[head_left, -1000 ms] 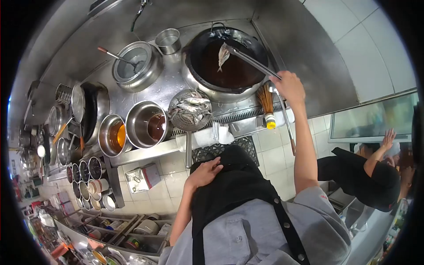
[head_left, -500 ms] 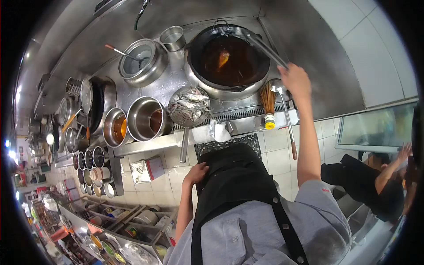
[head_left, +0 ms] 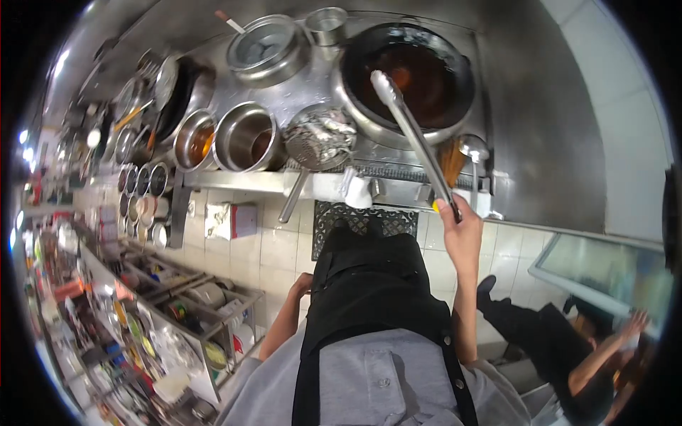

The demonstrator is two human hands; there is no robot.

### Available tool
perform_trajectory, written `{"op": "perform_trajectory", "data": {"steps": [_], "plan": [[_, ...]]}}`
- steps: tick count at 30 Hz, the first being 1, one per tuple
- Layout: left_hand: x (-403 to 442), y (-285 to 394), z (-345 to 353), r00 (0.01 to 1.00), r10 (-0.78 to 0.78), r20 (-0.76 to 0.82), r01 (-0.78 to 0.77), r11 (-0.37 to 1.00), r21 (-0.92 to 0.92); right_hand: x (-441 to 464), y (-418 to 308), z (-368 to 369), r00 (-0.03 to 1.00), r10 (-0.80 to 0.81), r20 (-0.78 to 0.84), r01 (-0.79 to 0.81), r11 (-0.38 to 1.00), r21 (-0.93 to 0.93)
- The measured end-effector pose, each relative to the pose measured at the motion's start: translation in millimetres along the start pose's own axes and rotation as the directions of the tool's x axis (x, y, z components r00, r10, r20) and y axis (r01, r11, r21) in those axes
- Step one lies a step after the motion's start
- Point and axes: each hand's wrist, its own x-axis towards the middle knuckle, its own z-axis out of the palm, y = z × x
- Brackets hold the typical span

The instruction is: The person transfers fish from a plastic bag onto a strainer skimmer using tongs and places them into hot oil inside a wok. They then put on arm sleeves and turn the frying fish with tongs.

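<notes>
My right hand (head_left: 463,231) is closed around the handle end of long metal tongs (head_left: 414,135). The pale head of the tongs reaches over the near left part of a black wok (head_left: 462,82), which holds dark brown liquid (head_left: 433,92). My left hand (head_left: 302,285) hangs low beside my black apron (head_left: 369,284), its fingers mostly hidden. Left of the wok, a perforated strainer (head_left: 304,145) carries several small silvery fish (head_left: 330,126). A bamboo brush (head_left: 452,162) and a steel ladle (head_left: 474,149) lie at the wok's near right, partly behind the tongs.
Two steel pots (head_left: 246,153) (head_left: 186,145) stand left of the strainer, both with brownish liquid. Behind them is a wide pot (head_left: 264,64) with a spoon handle, beside a small steel pot (head_left: 327,30). A shelf rack (head_left: 206,295) stands lower left. Another person (head_left: 540,334) is at the right.
My right hand has drawn back toward my body, bringing the tongs from the wok's far right rim to its near side. The view has shifted; my left hand stays low by the apron.
</notes>
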Motion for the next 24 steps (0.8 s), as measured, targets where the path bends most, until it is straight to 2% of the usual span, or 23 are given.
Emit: {"op": "perform_trajectory", "data": {"steps": [2,3,6,7,10,11,12,13,14,16,18,20,21,22,24], "plan": [[41.5,-31.4,3.7,0.982,0.178,-0.069,-0.181,0.983,-0.041,-4.4,19.4,23.3,0.988,-0.153,0.036,0.154,0.988,-0.026],[57.5,-47.8,6.3,0.959,0.264,-0.099,-0.269,0.962,-0.046,-4.9,16.8,28.4,0.987,-0.148,0.055,0.152,0.986,-0.070],[-11.2,-1.4,0.4,0.897,0.368,-0.246,-0.285,0.905,0.317,-9.9,8.0,39.0,0.985,-0.141,0.101,0.161,0.961,-0.224],[-5.5,-10.2,-2.1,0.879,0.377,-0.292,-0.284,0.906,0.313,-6.5,6.8,41.2,0.981,-0.156,0.118,0.184,0.942,-0.280],[-14.3,-14.8,-14.5,0.958,0.154,-0.244,-0.169,0.985,-0.044,4.6,4.8,42.8,0.967,-0.196,0.163,0.248,0.873,-0.420],[-15.2,-19.3,-11.5,0.953,0.136,-0.271,-0.199,0.955,-0.220,10.3,5.0,41.9,0.959,-0.203,0.198,0.272,0.854,-0.444],[-13.0,-24.6,-9.5,0.936,0.164,-0.310,-0.238,0.947,-0.215,17.1,-0.3,50.2,0.940,-0.229,0.252,0.322,0.835,-0.446],[5.1,-42.7,-7.2,0.911,0.199,-0.361,-0.264,0.954,-0.139,20.0,-4.7,56.8,0.933,-0.276,0.233,0.354,0.823,-0.444],[22.6,-60.7,-4.6,0.882,0.233,-0.410,-0.281,0.958,-0.061,20.1,-9.2,61.5,0.921,-0.324,0.218,0.389,0.811,-0.438],[-38.2,-33.4,-6.3,0.835,0.288,-0.469,-0.248,0.958,0.147,19.0,-24.8,68.2,0.940,-0.274,0.202,0.327,0.890,-0.317],[-36.7,-47.5,-6.8,0.843,0.210,-0.495,-0.188,0.978,0.095,34.9,-14.0,80.4,0.876,-0.448,0.179,0.482,0.829,-0.283],[-40.9,-63.1,-11.6,0.865,0.153,-0.477,-0.158,0.987,0.030,40.0,-16.7,93.3,0.910,-0.364,0.197,0.408,0.870,-0.276],[-48.1,-70.6,-16.8,0.879,0.120,-0.460,-0.146,0.989,-0.019,33.2,-30.7,101.5,0.936,-0.290,0.199,0.321,0.936,-0.144],[-54.8,-78.5,-23.3,0.894,0.093,-0.439,-0.134,0.989,-0.063,39.0,-21.9,112.4,0.901,-0.403,0.164,0.425,0.894,-0.139],[-54.0,-105.8,-24.5,0.856,0.070,-0.512,-0.171,0.973,-0.153,29.8,-41.4,133.9,0.968,-0.146,0.205,0.126,0.986,0.106]]}}
